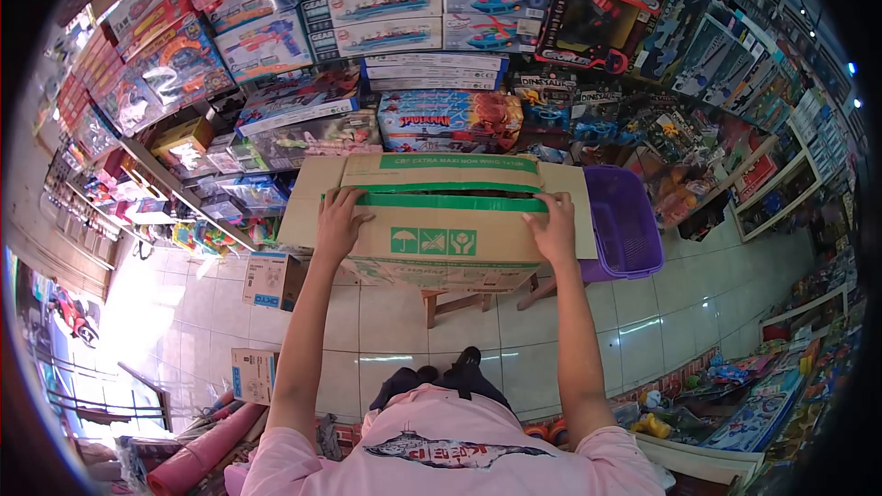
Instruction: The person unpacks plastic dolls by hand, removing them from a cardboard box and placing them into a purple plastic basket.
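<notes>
A large brown cardboard box (514, 243) with green tape along its top flaps stands in front of me on a wooden stool (430, 310). A narrow dark gap shows between the two long flaps, and the side flaps spread outward. At the near flap's left end, my left hand (340, 223) has its fingers over the edge and its thumb on the cardboard. My right hand (554, 228) grips the same flap at its right end in a similar way.
A purple plastic basket (627, 225) stands right of the box. Shelves of boxed toys (450, 119) rise behind it. Two small cartons (266, 280) sit on the tiled floor at left. Rolled pink material (204, 450) lies at lower left.
</notes>
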`<state>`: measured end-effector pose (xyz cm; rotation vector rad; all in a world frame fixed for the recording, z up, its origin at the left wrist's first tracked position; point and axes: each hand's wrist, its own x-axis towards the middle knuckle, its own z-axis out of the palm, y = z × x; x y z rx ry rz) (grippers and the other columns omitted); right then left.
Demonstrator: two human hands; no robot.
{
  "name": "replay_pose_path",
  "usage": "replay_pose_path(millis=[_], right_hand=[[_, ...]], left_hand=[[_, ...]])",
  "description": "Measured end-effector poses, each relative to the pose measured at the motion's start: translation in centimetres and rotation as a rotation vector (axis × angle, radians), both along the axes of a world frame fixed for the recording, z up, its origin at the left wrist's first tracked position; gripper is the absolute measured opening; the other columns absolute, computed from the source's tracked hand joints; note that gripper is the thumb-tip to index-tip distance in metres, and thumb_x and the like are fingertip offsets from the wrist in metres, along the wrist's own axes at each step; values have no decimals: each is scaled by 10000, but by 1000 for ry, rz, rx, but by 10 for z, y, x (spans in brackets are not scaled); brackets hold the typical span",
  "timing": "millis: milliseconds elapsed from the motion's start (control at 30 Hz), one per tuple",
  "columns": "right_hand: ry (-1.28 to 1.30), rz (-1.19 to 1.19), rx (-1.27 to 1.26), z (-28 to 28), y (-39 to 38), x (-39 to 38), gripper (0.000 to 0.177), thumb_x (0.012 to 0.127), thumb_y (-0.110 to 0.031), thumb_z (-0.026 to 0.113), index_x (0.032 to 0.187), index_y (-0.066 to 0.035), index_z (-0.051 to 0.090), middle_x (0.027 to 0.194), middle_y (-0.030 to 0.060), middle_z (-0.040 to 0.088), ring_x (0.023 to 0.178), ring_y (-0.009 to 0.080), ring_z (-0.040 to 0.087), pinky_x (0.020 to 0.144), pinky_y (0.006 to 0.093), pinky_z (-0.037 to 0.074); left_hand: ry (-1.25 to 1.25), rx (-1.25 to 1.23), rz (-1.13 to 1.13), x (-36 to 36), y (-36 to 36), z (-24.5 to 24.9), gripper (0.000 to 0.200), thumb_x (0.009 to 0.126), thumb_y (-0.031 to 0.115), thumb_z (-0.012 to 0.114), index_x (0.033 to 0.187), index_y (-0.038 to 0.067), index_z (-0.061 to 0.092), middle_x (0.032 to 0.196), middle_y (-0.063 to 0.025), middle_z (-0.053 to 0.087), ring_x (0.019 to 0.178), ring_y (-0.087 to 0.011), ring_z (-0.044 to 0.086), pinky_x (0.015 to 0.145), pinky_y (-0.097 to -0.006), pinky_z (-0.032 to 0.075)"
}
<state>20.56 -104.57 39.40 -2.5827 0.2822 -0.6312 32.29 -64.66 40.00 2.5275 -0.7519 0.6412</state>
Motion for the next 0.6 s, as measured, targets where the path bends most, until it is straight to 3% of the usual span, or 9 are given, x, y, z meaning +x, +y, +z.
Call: replay_pose_path(millis=[33, 100, 233, 400, 533, 600], right_hand=[[-63, 23, 48, 7, 3, -5, 412, 801, -150, 781, 1173, -65, 624, 1134, 148, 510, 1119, 369, 512, 899, 468, 464], [-193, 39, 56, 22, 20, -18, 349, 782, -60, 776, 1086, -23, 608, 1084, 175, 539, 1006, 394, 564, 854, 488, 460], [-255, -16, 62, 27, 36, -47, 362, 755, -81, 792, 1053, -14, 598, 1004, 153, 613, 922, 390, 596, 808, 469, 439], [-314, -141, -18, 23, 64, -86, 286, 758, -77, 785, 995, -20, 636, 979, 123, 659, 921, 355, 615, 812, 441, 442], [-335, -151, -18, 1, 75, -121, 235, 732, -1, 765, 955, -11, 690, 1010, 135, 708, 1004, 329, 663, 894, 417, 470], [-332, -123, -38, -9, 77, -135, 224, 728, 14, 758, 944, -7, 703, 1013, 146, 720, 1025, 325, 679, 923, 411, 482]], left_hand=[[1, -6, 2, -2, 2, 5, 379, 830, 172, 719, 1192, 114, 627, 1199, -64, 607, 1148, -303, 529, 949, -452, 410], [-40, -31, 28, -6, 8, 16, 228, 788, 140, 735, 991, 98, 640, 996, -55, 611, 980, -296, 556, 815, -439, 419], [-105, -75, -37, -26, 19, 34, 174, 742, 78, 736, 834, 85, 589, 837, -41, 570, 865, -272, 557, 735, -408, 404], [-61, -123, -76, -68, 45, 33, 139, 724, 69, 758, 770, 90, 629, 783, -39, 591, 800, -262, 546, 711, -405, 385], [-26, -222, -160, -96, 67, 15, 131, 704, 87, 788, 690, 85, 657, 693, -24, 567, 742, -238, 535, 674, -392, 380], [123, -209, -178, -108, 77, 5, 105, 711, 100, 791, 720, 88, 687, 726, -12, 597, 761, -230, 552, 712, -382, 403]])
